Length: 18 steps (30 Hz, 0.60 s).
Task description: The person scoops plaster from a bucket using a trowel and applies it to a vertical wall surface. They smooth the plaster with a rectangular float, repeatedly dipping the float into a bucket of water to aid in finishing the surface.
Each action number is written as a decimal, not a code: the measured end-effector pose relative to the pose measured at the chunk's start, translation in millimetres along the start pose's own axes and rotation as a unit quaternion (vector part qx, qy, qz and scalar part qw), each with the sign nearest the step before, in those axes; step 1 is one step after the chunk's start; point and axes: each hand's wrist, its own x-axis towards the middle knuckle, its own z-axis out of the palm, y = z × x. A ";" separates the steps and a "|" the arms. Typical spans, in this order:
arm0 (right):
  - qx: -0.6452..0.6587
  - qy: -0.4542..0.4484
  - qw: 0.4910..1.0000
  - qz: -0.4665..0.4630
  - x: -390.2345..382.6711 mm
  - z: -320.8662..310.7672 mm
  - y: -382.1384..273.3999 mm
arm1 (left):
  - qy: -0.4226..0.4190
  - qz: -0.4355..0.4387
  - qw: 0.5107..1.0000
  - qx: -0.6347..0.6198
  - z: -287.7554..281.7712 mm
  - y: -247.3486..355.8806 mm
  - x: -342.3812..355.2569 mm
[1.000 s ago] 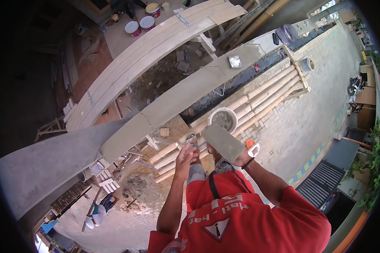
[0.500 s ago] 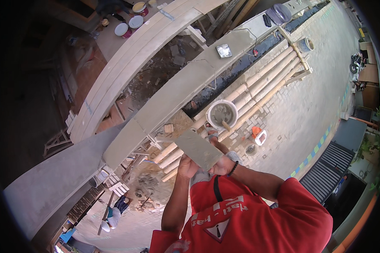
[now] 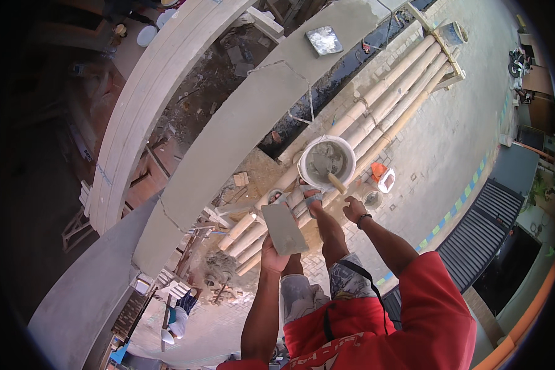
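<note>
My left hand (image 3: 274,256) grips a flat, rectangular, grey plastering float (image 3: 283,229) by its underside, with the broad face turned up. Just off the lower right of a white bucket (image 3: 352,161) is my right hand (image 3: 354,211), holding nothing, its fingers loosely bent and apart. Grey wet mortar (image 3: 324,159) lies in that bucket. A wooden handle (image 3: 337,183) leans out over the rim, a short gap from my right fingers; its tool end is sunk in the mortar.
I stand on a bamboo-pole platform (image 3: 376,111). Alongside curves a smooth grey concrete ledge (image 3: 228,139) carrying a square metallic plate (image 3: 324,41) and bent wire. A small pail (image 3: 371,198) and an orange-white bag (image 3: 383,177) sit right of the bucket. A person (image 3: 179,320) is below left.
My right hand has left the float and reached out toward the bucket's handle. The float stays in my left hand, now turned more upright. The view has shifted, bringing the bucket nearer.
</note>
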 end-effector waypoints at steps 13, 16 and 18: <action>-0.169 -0.010 0.983 0.066 167.5 76.7 0.1 | 0.106 -0.056 0.989 0.083 -77.6 -9.0 92.5; -0.097 -0.114 0.986 0.070 175.3 66.9 8.8 | 0.158 -0.056 0.979 0.117 -77.9 -13.0 122.6; -0.053 -0.082 0.993 0.071 152.9 58.3 13.6 | 0.192 -0.053 0.967 0.162 -63.0 -18.5 137.5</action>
